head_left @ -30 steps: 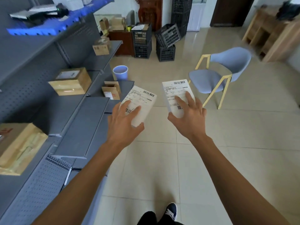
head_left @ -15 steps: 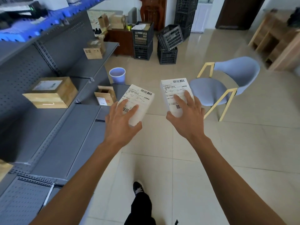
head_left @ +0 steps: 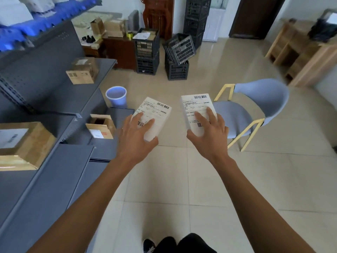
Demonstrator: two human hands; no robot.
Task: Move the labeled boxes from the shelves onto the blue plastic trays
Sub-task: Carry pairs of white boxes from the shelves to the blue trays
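My left hand [head_left: 137,134] grips a white box with a barcode label [head_left: 156,110], held out over the floor beside the grey shelves [head_left: 45,114]. My right hand [head_left: 209,134] grips a second white labeled box [head_left: 196,105], a little to the right of the first. A blue plastic tray [head_left: 23,31] sits on top of the shelf unit at the upper left, with white items on it. Brown labeled cartons remain on the shelves: one [head_left: 23,145] at the left edge, one [head_left: 83,71] farther back, and a small open one [head_left: 101,126] lower down.
A blue-grey chair with yellow legs [head_left: 255,108] stands on the tiled floor right of my hands. A lilac bucket [head_left: 116,96] sits by the shelf end. Black crates [head_left: 177,57] and a dark wooden cabinet [head_left: 158,17] are at the back, a pale wooden unit [head_left: 300,53] at the right.
I have walked forward along the shelves with both boxes still held. The nearest carton has dropped out of view and the back of the room has come closer.
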